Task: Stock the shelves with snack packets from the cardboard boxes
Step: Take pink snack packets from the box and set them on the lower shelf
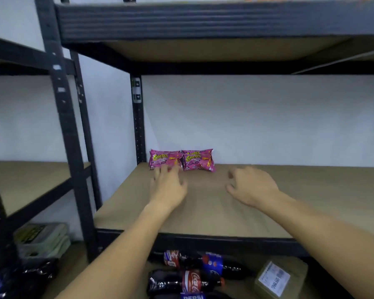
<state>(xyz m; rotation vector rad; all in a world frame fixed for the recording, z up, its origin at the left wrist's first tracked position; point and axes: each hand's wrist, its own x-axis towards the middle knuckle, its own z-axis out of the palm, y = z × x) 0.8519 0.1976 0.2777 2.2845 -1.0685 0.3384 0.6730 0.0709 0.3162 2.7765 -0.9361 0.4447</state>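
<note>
At shelf's rear wall: two upright pink foil snack packets (181, 160); left hand (167, 186) fingers loose, touching the nearer one, right hand (252, 186) empty and relaxed; a nudge could topple them.

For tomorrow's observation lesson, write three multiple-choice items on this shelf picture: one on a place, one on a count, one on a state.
1. Where do the pink snack packets stand?
A. at the back left of the middle shelf, against the wall
B. on the top shelf
C. on the floor

2. How many pink packets are on that shelf?
A. one
B. two
C. five

3. What does the right hand hold?
A. a packet
B. a bottle
C. nothing

Answers:
1 A: they stand side by side by the rear post.
2 B: two stand side by side.
3 C: its loosely curled fingers hover over bare board; the left hand reaches nearest the packets.
</note>
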